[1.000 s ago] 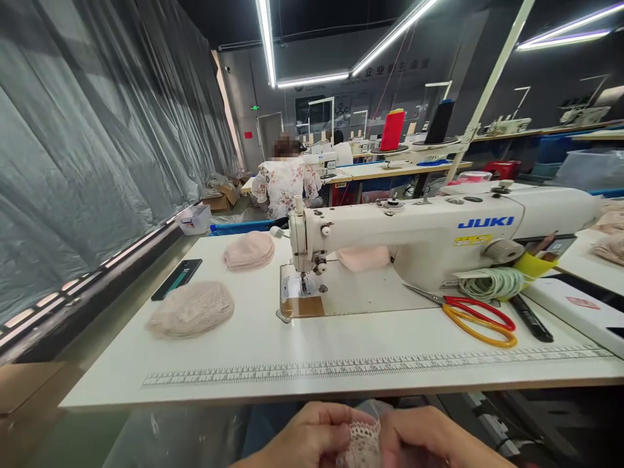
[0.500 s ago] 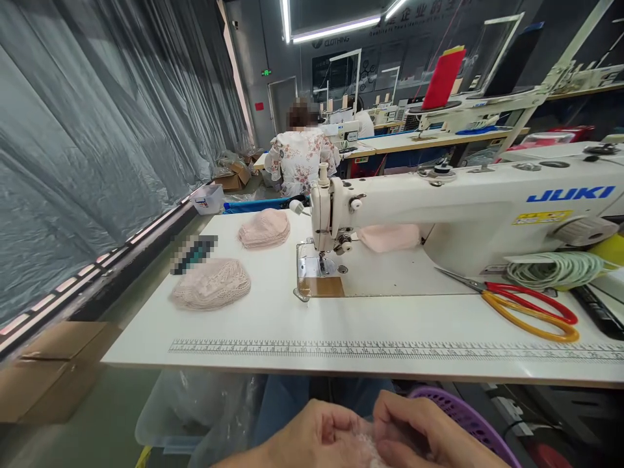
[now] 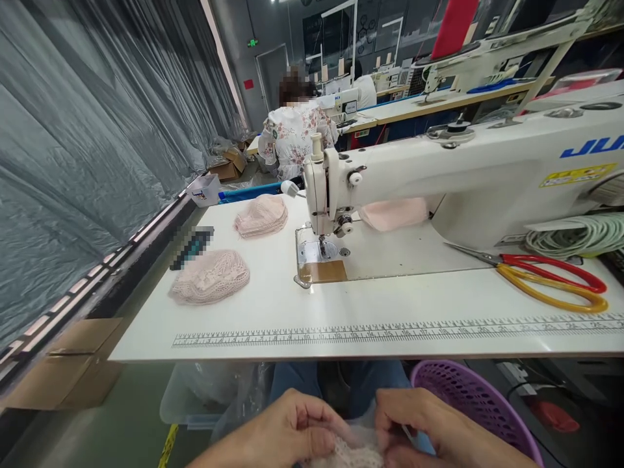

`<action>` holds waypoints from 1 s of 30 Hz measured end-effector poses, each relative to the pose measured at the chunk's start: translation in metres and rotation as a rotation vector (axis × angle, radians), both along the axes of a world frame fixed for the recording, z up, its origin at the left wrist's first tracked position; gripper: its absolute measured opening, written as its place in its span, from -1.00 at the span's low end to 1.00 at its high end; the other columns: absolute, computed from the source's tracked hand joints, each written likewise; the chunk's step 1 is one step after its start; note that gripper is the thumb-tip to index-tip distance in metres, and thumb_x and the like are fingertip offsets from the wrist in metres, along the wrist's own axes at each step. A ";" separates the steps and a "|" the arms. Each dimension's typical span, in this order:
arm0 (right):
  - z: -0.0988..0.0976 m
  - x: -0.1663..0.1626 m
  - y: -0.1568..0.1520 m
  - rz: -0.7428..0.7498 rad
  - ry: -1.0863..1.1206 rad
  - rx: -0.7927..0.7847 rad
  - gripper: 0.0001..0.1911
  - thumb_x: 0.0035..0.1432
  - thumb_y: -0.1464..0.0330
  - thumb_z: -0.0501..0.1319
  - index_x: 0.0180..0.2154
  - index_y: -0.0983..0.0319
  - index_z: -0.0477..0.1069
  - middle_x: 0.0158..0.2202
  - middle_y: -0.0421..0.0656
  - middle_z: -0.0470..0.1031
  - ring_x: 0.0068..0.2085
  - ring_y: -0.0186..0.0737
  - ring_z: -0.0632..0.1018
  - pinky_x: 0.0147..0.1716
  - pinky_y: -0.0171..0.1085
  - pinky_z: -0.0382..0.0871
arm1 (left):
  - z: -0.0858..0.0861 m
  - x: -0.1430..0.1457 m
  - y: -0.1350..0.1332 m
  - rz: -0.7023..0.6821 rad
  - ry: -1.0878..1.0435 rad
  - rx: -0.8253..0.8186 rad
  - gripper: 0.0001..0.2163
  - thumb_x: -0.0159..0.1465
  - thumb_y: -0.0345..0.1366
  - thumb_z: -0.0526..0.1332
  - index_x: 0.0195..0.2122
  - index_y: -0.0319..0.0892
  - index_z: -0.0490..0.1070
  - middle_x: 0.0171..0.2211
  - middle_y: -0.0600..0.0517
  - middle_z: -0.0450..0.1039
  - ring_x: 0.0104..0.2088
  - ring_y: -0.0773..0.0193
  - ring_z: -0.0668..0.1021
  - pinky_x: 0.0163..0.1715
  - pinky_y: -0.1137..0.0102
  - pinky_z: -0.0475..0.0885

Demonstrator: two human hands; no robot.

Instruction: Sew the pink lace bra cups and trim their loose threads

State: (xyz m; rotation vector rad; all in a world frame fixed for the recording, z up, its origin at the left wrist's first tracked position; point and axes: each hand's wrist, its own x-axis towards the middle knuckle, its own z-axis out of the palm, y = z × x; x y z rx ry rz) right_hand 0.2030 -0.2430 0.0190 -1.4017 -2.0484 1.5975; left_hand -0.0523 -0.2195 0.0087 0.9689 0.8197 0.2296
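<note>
Left hand (image 3: 287, 429), right hand (image 3: 431, 422) slightly farther apart; our grips pinch lace fabric (image 3: 359, 455), handling seemingly unfinished; lace stack (image 3: 212, 278) on bench (image 3: 263, 312), ahead-left of grip.

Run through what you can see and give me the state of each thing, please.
Left hand: pinching the lace fabric.
Right hand: fingers curled on the same fabric.
Lace fabric: held between both hands, partly hidden.
Scissors: lying on the table, blades together.
Sewing machine: upright; can't tell whether it's running.
Lace stack: piled on the table.
Purple basket: open-topped, partly hidden.
</note>
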 end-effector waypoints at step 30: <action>-0.015 -0.018 0.016 0.130 0.296 -0.143 -0.69 0.05 0.14 0.30 -0.41 0.28 0.59 -0.48 -0.20 0.44 -0.36 -0.26 0.46 -0.36 -0.37 0.29 | 0.005 -0.010 -0.001 -0.063 0.243 0.103 -0.67 -0.04 -0.05 0.44 -0.38 -0.22 0.64 -0.62 0.08 0.40 -0.57 0.44 0.30 -0.50 0.55 0.23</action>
